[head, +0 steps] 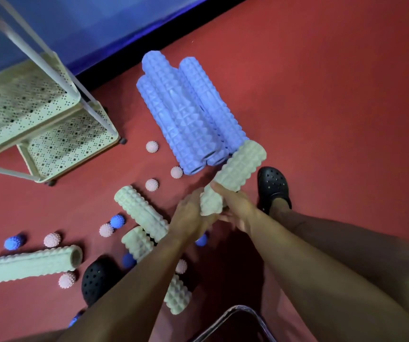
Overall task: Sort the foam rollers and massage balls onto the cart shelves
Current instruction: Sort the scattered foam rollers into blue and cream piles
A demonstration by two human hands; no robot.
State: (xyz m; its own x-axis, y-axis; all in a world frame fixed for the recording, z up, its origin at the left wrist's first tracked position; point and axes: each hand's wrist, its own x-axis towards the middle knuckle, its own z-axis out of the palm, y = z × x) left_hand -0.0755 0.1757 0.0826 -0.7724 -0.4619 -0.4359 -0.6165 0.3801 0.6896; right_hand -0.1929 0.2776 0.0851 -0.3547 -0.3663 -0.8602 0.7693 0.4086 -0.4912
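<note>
1. Barely begun, by my reading — both visible shelves of the cart (50, 99) show only bare perforated metal; every roller and ball in view lies on the red floor (321, 95) or is in hand.
2. Both hands grip one pale green roller (235, 174) at its near end; the left hand (191, 215) and right hand (235, 206) have fingers wrapped round it, its far end tilted toward the blue rollers (186, 112).
3. Left to sort: the blue stack, other green rollers (25, 265), pink balls (152, 185) and blue balls (117, 220).
4. Room — loose balls lie between the feet and the cart; a black clog (273, 186) stands just beside the held roller.
</note>
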